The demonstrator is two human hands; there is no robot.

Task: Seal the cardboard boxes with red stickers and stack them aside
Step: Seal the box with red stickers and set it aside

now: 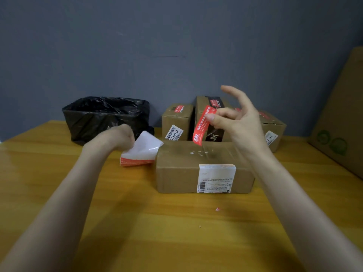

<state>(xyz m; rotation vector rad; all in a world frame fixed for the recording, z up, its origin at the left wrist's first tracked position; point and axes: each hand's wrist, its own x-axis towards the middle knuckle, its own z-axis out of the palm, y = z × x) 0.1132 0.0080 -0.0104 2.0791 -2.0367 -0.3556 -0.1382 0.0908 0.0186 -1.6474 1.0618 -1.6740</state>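
Observation:
A brown cardboard box [182, 169] with a white shipping label lies in front of me on the wooden table. My right hand [239, 122] pinches a long red sticker [202, 126] between thumb and forefinger; the sticker hangs above the box's far edge. My left hand [123, 137] grips a stack of sticker sheets [141, 152], white on top and red along the edge, just left of the box. Three sealed boxes stand behind it at the wall: a small one [176, 122], a taller one with black print [214, 134], and one at the right [275, 130].
A bin lined with a black bag [102, 116] stands at the back left. A large cardboard carton [341, 130] leans at the right edge. A tiny red scrap [217, 209] lies on the table [137, 213] near me.

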